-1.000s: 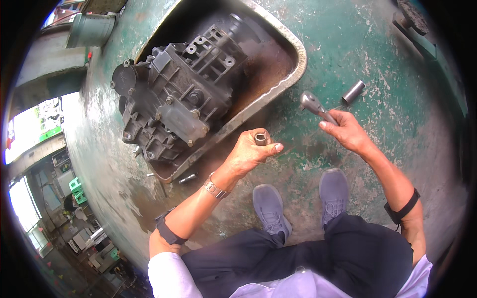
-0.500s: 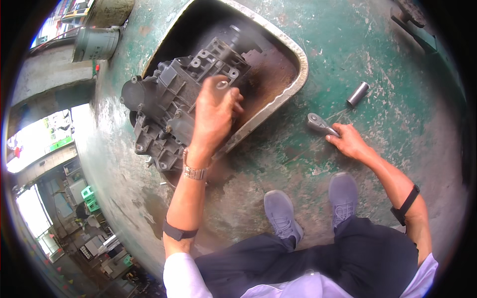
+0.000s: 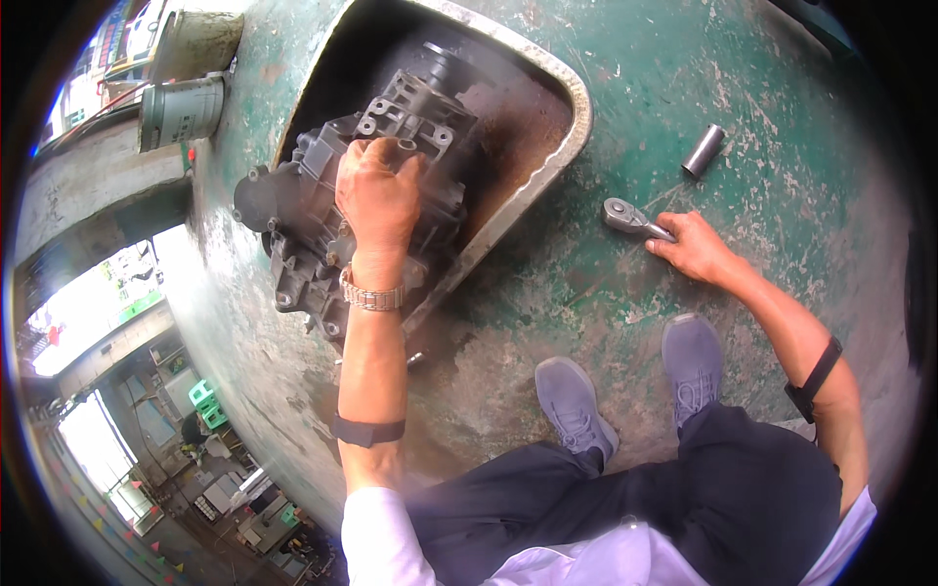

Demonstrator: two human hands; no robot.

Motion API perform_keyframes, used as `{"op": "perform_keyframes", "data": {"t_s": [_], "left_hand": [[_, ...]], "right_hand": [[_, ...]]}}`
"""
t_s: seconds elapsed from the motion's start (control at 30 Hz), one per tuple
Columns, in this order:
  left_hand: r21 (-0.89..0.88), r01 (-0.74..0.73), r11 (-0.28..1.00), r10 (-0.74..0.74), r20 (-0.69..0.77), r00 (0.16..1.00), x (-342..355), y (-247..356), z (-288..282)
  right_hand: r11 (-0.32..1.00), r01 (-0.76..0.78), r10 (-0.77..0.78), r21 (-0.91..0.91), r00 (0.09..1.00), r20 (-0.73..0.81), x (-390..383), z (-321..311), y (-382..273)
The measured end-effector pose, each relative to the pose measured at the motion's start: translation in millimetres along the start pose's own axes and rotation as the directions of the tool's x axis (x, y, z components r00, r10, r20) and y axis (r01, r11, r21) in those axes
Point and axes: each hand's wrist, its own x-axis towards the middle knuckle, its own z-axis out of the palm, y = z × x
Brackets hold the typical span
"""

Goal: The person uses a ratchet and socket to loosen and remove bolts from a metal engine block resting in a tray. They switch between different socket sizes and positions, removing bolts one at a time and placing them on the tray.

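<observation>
A grey metal gearbox housing (image 3: 322, 161) with ribs and bolt holes lies in a dark metal tray (image 3: 576, 107). My left hand (image 3: 379, 195) is closed over the middle of the housing, with its fingers curled down against it. What those fingers hold, if anything, is hidden. A round metal rim (image 3: 406, 145) shows by the fingertips. On the right, my right hand (image 3: 692, 247) grips the handle of a ratchet wrench (image 3: 622, 214) low over the floor, its round head pointing left. A long steel socket (image 3: 703, 150) lies beyond it.
My shoes (image 3: 576, 400) stand on the worn green floor (image 3: 508, 303) below the tray. Small metal pieces (image 3: 414, 358) lie near the tray's lower corner. Buckets (image 3: 182, 112) stand at the far left, and green stools (image 3: 206, 402) are farther off at the lower left.
My left hand has moved left across the housing and its fingers have curled in. My right hand still holds the ratchet wrench. The whole view has shifted slightly.
</observation>
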Motion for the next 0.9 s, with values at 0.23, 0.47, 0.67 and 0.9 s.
{"op": "perform_keyframes", "data": {"t_s": [0.23, 0.47, 0.67, 0.9], "left_hand": [[0.165, -0.026, 0.986, 0.030, -0.022, 0.999, -4.2, 2.3, 12.3], [0.229, -0.063, 0.971, 0.066, -0.005, 0.998, -7.3, 4.8, 11.5], [0.245, -0.120, 0.962, 0.130, -0.023, 0.991, -12.1, 5.5, 11.7], [0.246, -0.131, 0.960, 0.138, -0.012, 0.990, -10.1, 5.5, 12.2]], "right_hand": [[0.996, 0.074, -0.071, 0.045, 0.996, -0.053, -0.1, -0.2, 0.2], [0.998, 0.027, -0.028, 0.050, 1.000, 0.008, 1.6, -4.0, -0.1], [0.999, 0.024, -0.025, 0.029, 1.000, 0.010, 2.0, -5.1, -1.4], [0.999, 0.027, -0.027, 0.046, 1.000, 0.009, 2.0, -5.1, -0.9]]}}
